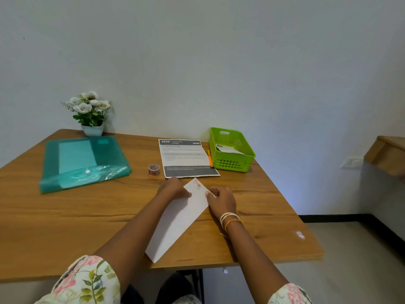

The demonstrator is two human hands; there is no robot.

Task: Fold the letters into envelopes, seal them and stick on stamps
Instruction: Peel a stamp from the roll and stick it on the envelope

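A white envelope lies diagonally on the wooden table, with a small red stamp near its far corner. My left hand holds the envelope's far left edge, fingers curled over it. My right hand grips the far right edge, thumb on top of the paper. A printed letter lies flat just beyond the envelope. A small roll of tape stands to the letter's left.
A green plastic basket with papers inside stands at the back right, an orange pen beside it. A teal plastic folder lies at the back left. A pot of white flowers stands against the wall.
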